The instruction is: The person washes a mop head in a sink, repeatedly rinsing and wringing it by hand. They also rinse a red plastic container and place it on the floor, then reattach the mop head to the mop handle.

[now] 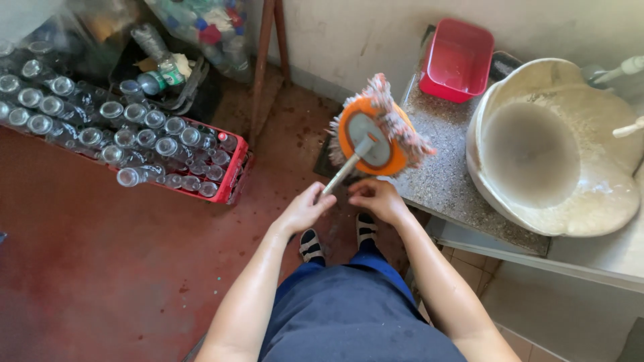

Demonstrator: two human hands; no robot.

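Glass bottles (100, 121), clear and round-mouthed, stand packed in a red plastic crate (231, 175) at the far left, on a worn dark-red floor (100, 268). Behind them sits a clear plastic bag of mixed bottles (201, 27), and a reddish wooden post (263, 60) leans up by the pale wall. Nearer the middle, the left hand (305, 209) is curled shut around the pale, slim mop handle (343, 171), arm stretched forward and slightly bent at the elbow. The mop head (373, 131) is raised above both hands: a round orange plastic disc with a grey centre, fringed with shaggy pink-and-white strands (they look matted and damp). The right hand (377, 198) sits just beside the handle's lower end, fingers bent inward; whether it actually grips the handle cannot be told. Below the hands show dark blue trousers and black-and-white sandals. To the right lies a speckled granite ledge (449, 181), rough and grey, bearing a red rectangular plastic tub (459, 60) at its back. At the far right, a large cream oval basin (557, 147), stained brownish inside, rests partly on the ledge.
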